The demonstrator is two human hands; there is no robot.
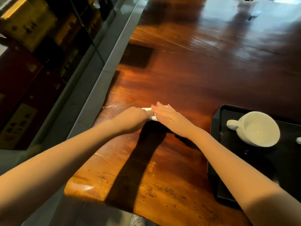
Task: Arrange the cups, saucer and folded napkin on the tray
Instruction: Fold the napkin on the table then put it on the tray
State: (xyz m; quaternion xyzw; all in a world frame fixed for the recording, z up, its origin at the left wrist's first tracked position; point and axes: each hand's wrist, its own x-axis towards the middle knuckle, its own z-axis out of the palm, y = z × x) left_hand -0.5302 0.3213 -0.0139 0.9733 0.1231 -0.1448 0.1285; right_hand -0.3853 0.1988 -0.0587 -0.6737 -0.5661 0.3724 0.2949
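Head view, one item in hand: white napkin (150, 113), lying on the wooden table (187, 82) at centre frame, mostly hidden under both hands, only a sliver and a rolled or folded edge showing. Left hand (138, 119): curled over the napkin's near-left end, fingers apparently pinching it, though the grip itself is hidden. Right hand (164, 114): flat, fingers extended, pressing down on the napkin's right part. Black tray (216, 160): right edge of frame, well apart from the napkin. White cup (257, 129): on the tray's upper part, handle toward frame left, tilted toward the camera; a second small white piece (298, 140) at the far right border, too cropped to identify. Saucer: not visible. Step judged: folding or creasing the napkin before transfer. Handling note: keep the flat palm anchoring the cloth, run the crease outward, align edges before lifting, then carry it supported underneath to the bare lower part of the tray.
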